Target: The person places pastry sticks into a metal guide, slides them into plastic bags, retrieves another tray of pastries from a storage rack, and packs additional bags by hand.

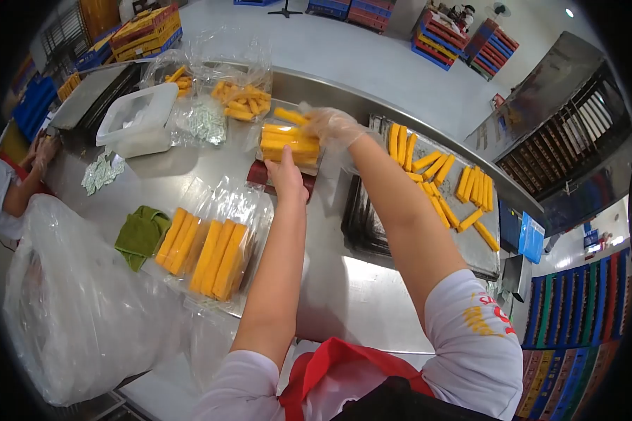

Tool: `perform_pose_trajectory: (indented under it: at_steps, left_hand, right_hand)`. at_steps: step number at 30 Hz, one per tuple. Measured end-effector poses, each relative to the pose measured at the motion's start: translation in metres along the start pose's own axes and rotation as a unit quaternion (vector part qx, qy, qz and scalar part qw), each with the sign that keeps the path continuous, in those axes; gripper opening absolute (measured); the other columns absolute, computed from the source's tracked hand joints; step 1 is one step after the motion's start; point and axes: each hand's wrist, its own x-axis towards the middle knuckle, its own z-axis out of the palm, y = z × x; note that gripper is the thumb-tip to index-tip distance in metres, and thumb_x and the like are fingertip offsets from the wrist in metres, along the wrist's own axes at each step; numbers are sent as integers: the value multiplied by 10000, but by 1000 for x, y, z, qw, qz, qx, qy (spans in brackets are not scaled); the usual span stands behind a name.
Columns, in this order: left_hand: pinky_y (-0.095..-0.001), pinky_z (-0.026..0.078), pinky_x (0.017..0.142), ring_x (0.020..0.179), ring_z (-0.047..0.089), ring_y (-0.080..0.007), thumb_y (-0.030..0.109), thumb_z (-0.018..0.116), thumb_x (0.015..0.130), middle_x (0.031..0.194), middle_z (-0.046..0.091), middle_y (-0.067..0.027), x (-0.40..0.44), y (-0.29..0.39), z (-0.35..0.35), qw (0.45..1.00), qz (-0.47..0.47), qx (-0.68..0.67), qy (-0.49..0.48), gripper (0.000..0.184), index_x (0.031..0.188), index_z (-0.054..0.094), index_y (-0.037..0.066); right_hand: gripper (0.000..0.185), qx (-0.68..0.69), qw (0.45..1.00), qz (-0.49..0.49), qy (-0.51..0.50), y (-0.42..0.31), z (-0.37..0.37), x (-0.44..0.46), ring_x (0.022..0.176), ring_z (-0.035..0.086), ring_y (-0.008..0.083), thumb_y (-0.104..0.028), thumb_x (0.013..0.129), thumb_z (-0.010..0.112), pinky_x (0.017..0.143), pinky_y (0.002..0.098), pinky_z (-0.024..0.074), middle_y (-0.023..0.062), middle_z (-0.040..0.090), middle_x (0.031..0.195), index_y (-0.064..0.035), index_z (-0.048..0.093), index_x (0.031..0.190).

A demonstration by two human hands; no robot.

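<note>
A stack of yellow bread-like sticks [289,145], apparently in clear plastic, sits on a small dark red device that looks like a scale [261,175]. My left hand [288,179] grips the near side of this stack, one digit pointing up along its front; its other fingers are partly hidden. In a clear plastic glove, my right hand [336,126] is closed on a single yellow stick [290,116], held just above the stack's far edge. Right of my right arm, loose yellow sticks [439,168] lie on a metal tray [481,242].
Bagged sticks [218,259] lie at front left beside a green cloth [142,235] and large plastic bag [84,302]. Behind are a white tub [137,119], small packets [207,123] and bagged pieces [242,100]. Dark trays [361,217] stand right. Another person's hand [47,151] shows far left.
</note>
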Motion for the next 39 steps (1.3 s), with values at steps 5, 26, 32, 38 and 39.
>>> perform_pose_trajectory:
  at_steps: [5,26,32,38,39]
  left_hand:
    - [-390,451,789,988,525,-198,321,380,927,1137,507,-35,-5,8,0,990,11,-138,0,366,1248,365,146]
    - [-468,289,1020,1192,413,-244,346,597,796,1285,450,-41,-187,61,1,790,-54,-440,-424,576,1284,393,117]
    - [-440,301,1011,1177,422,-231,354,579,811,1255,471,-29,-270,43,32,815,-76,-402,-410,526,1259,422,128]
    - [-461,333,979,1155,443,-249,381,558,816,1240,491,-33,-326,30,41,802,-82,-422,-415,476,1227,470,158]
    - [-461,333,979,1155,443,-249,381,558,816,1240,491,-33,-340,26,42,809,-83,-416,-407,476,1227,470,158]
  right_hand:
    - [349,-212,960,-169,-62,-18,24,-47,1023,531,208,-122,779,562,852,248,407,123,567,1120,-24,559,1114]
    - [308,-240,960,-118,81,-58,-102,-462,883,586,280,-75,625,713,802,340,462,168,601,962,-41,663,927]
    - [297,-286,877,-124,366,-55,-68,-535,845,603,295,-55,636,703,719,353,485,181,598,978,-75,659,929]
    - [415,-215,776,-193,560,-33,-70,-602,859,594,303,21,641,695,701,324,496,171,576,1016,-98,623,1032]
    - [439,-286,724,-213,590,-28,-70,-613,850,595,297,33,651,687,706,319,499,165,568,1038,-116,615,1057]
